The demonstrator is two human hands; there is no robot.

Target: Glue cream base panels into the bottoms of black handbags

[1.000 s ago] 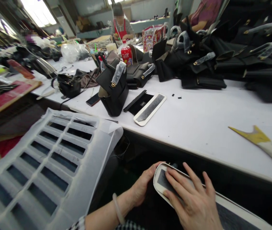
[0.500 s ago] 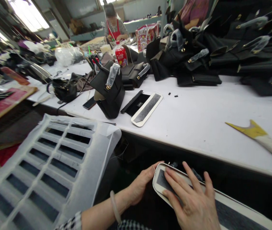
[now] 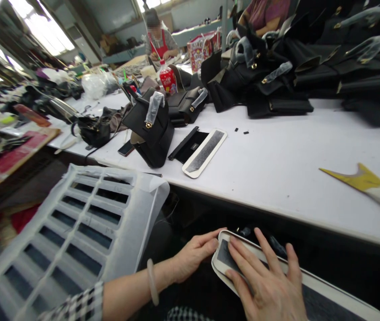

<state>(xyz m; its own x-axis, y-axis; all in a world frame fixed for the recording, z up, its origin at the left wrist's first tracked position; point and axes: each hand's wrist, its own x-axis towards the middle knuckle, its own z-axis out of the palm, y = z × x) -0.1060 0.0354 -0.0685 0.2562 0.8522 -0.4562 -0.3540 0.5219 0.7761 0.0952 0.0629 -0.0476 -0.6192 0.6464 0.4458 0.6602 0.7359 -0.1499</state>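
Note:
A long white panel (image 3: 324,285) with rounded ends and a dark grey strip along its middle lies low at the right, over dark material. Spread across its near end, the fingers of my right hand (image 3: 266,276) rest flat on the strip. My left hand (image 3: 196,254) has its thumb and fingers closed at the panel's rounded left end; its lower fingers are partly hidden. Just beyond the panel, small plastic-wrapped fittings (image 3: 243,231) show against black. A similar white panel (image 3: 205,154) lies on the table beside a black flap piece (image 3: 188,145).
A black handbag (image 3: 153,129) stands on the white table (image 3: 263,174), with a phone (image 3: 126,148) beside it. Black bags (image 3: 277,76) are piled at the back right. A yellow-tipped tool (image 3: 364,178) lies right. A slotted white frame (image 3: 109,232) stands left. A co-worker (image 3: 159,40) sits beyond.
The view has shifted slightly. My left hand has slid a little left and down along the panel's end, its fingers straighter; my right hand stays flat on the strip.

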